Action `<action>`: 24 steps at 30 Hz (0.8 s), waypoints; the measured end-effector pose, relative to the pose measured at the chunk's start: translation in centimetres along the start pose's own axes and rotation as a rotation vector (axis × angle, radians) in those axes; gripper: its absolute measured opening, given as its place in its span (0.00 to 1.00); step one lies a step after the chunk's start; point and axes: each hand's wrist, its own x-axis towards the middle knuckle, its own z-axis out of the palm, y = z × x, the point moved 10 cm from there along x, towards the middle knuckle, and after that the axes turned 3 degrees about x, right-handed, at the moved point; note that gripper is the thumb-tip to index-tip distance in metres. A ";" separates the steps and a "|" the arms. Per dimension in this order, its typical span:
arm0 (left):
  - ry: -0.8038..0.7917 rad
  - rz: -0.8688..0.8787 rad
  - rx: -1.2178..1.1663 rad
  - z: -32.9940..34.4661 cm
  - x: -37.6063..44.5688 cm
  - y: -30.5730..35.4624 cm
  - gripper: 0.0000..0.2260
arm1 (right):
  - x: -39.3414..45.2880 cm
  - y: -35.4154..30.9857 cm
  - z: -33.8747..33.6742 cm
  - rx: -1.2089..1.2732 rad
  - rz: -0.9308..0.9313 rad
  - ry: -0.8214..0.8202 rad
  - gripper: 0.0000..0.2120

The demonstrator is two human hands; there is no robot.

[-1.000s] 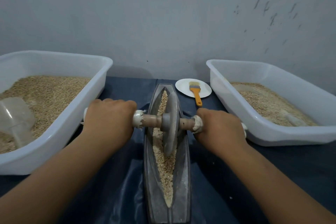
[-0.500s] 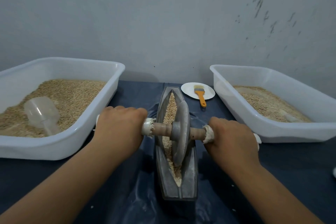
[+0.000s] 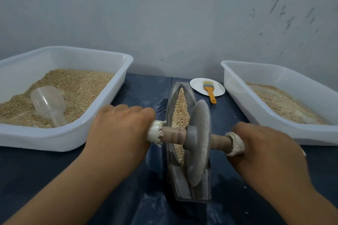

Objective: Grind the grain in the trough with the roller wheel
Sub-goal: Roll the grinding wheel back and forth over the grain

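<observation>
A long grey boat-shaped trough (image 3: 170, 107) lies lengthwise on the dark cloth, with tan grain (image 3: 181, 107) along its groove. A grey stone roller wheel (image 3: 199, 140) stands on edge in the near half of the trough, on a wooden axle (image 3: 172, 135) with white wrapped ends. My left hand (image 3: 118, 131) grips the left end of the axle. My right hand (image 3: 268, 150) grips the right end. The grain under the wheel is hidden.
A white tub (image 3: 102, 113) of grain with a clear plastic scoop (image 3: 48, 102) stands on the left. A second white tub (image 3: 237, 82) of paler grain is on the right. Behind the trough, a white plate (image 3: 199, 84) carries an orange-handled brush (image 3: 210, 91). A wall stands close behind.
Both hands have drawn the wheel back along the trough toward its near end. More grain lies exposed in the far half of the groove.
</observation>
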 end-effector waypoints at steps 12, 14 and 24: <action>-0.079 -0.018 0.165 6.1 5.6 -0.9 0.13 | 4.7 2.7 8.1 0.023 0.100 -0.143 0.08; -0.135 -0.071 0.144 7.8 6.6 -2.3 0.10 | 6.5 2.6 8.6 -0.011 0.060 -0.111 0.10; -0.196 -0.157 0.106 10.9 14.4 -4.6 0.05 | 15.1 4.7 11.5 0.050 0.124 -0.033 0.05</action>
